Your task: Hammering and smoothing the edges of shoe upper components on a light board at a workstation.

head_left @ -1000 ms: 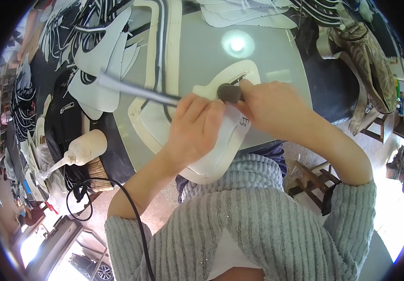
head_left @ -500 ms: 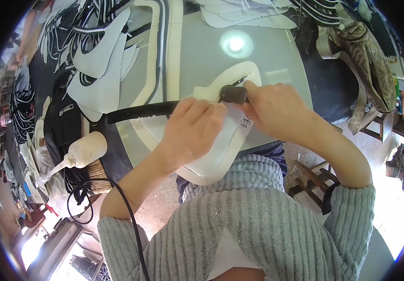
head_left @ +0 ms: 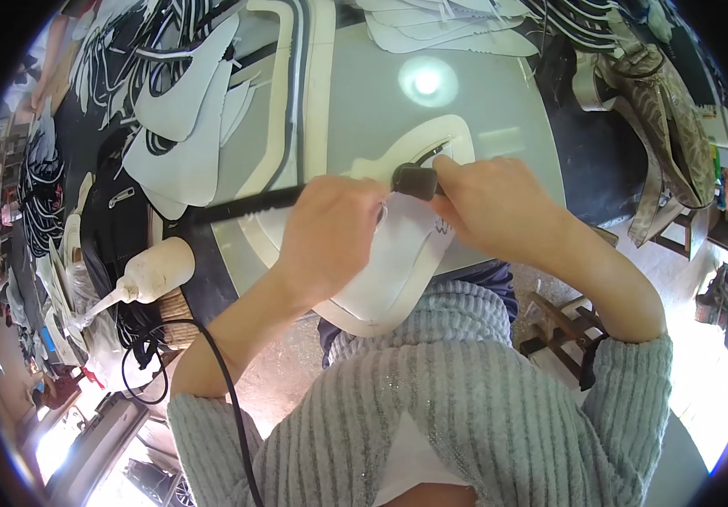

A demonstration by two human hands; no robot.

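Observation:
My left hand (head_left: 330,237) is wrapped round a hammer with a long black handle (head_left: 254,204). The handle's blurred end sticks out to the left. The dark, blocky hammer head (head_left: 415,181) sits between my two hands, over a white shaped panel (head_left: 385,291) with a cream border. My right hand (head_left: 499,198) is closed at the panel's right side, its fingertips beside the hammer head. A thin black strip (head_left: 431,152) curves along the panel's upper part towards these fingertips. What the right fingers pinch is hidden.
A larger cream-edged panel with a dark stripe (head_left: 298,93) lies on the grey-green board (head_left: 381,93). White cut pieces (head_left: 182,84) are piled left, others (head_left: 448,29) at the back. A white squeeze bottle (head_left: 157,270) lies at left. A patterned bag (head_left: 660,127) sits at right.
The hammer has shifted slightly left with my left hand, its handle now blurred and tilted a little differently. My right hand has also moved slightly left and down.

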